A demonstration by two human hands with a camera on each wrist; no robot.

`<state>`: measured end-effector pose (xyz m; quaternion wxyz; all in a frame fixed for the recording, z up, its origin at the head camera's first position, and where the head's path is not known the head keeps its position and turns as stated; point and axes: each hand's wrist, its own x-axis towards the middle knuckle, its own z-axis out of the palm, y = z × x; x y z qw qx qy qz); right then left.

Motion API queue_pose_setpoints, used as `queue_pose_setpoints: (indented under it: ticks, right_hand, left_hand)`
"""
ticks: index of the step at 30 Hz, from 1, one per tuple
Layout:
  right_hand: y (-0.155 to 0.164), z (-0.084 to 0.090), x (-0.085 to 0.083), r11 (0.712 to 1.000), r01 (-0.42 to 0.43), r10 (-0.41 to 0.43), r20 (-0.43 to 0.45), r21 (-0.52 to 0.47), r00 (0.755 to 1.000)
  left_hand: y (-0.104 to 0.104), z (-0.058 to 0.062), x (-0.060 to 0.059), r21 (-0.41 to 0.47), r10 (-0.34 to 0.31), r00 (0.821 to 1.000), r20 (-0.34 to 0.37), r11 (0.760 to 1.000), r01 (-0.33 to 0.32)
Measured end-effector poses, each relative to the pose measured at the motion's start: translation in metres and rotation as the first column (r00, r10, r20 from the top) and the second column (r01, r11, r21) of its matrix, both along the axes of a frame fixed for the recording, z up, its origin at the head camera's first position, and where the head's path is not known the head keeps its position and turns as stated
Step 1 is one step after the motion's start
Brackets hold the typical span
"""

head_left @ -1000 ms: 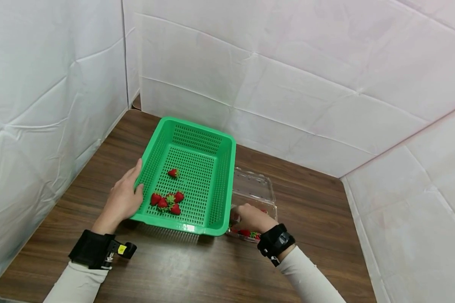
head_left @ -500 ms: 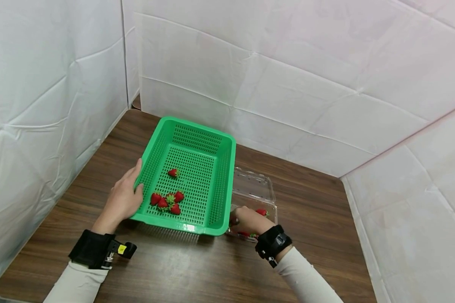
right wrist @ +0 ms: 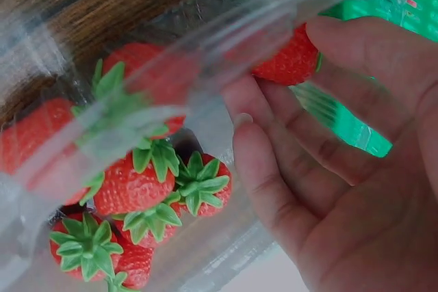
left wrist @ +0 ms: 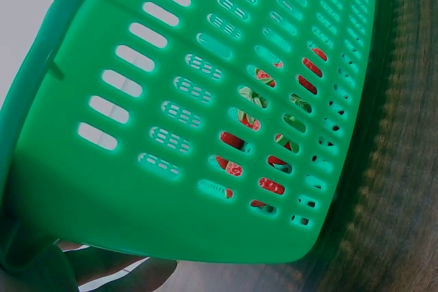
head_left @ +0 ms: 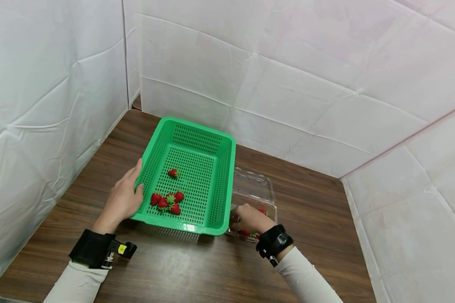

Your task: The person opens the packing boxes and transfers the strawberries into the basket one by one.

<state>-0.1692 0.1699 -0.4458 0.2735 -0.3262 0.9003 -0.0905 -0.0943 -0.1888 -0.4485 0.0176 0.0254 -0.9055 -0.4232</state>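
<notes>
A green plastic basket (head_left: 191, 176) with slotted walls and floor sits tilted on the table, its left side lifted. The left hand (head_left: 123, 200) grips its left rim. Five red strawberries (head_left: 168, 202) with green caps lie on its floor: four clustered near the front, one apart further back. Just right of the basket lies a clear plastic box (head_left: 255, 198), its lid open toward the back. More strawberries (right wrist: 147, 189) lie in it, caps mostly up. The right hand (head_left: 250, 219) reaches into the box and pinches one strawberry (right wrist: 287, 59) between thumb and fingertips.
</notes>
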Motion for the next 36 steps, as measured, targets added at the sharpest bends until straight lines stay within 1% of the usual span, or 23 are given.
queue_pose_setpoints:
  ticks: [9, 16, 20, 23, 30, 33, 36]
  right_hand:
    - [0.002, 0.013, -0.003, 0.998, 0.007, -0.006, 0.016, -0.067, 1.0]
    - [0.004, 0.033, -0.01, 0.996, 0.018, -0.017, 0.008, -0.091, 1.0]
    - [0.007, 0.042, -0.015, 0.993, 0.044, -0.044, 0.008, -0.11, 0.999]
    - [0.009, 0.048, -0.018, 0.991, 0.064, -0.066, -0.017, -0.121, 0.998]
    - [0.009, 0.066, -0.021, 0.984, 0.074, -0.088, -0.083, -0.159, 0.993]
    - [0.006, 0.072, -0.022, 0.983, 0.081, -0.097, -0.089, -0.167, 0.991]
    - [0.003, 0.077, -0.022, 0.981, 0.069, -0.086, -0.089, -0.18, 0.992]
  left_hand:
    - [0.0, 0.001, 0.001, -0.004, -0.001, 1.0, -0.005, 1.0, 0.001]
    - [0.0, 0.001, 0.001, -0.004, -0.002, 1.0, -0.008, 1.0, 0.002]
    - [0.0, 0.001, 0.0, -0.006, -0.002, 1.0, -0.001, 1.0, 0.002]
    - [0.0, 0.0, 0.0, -0.007, -0.003, 1.0, 0.003, 1.0, 0.003]
    - [0.0, 0.0, 0.0, -0.005, -0.002, 1.0, -0.002, 1.0, 0.002]
    - [0.0, 0.001, 0.0, -0.006, -0.003, 1.0, -0.005, 1.0, 0.003]
    - [0.0, 0.001, 0.0, -0.007, -0.002, 1.0, -0.006, 1.0, 0.002]
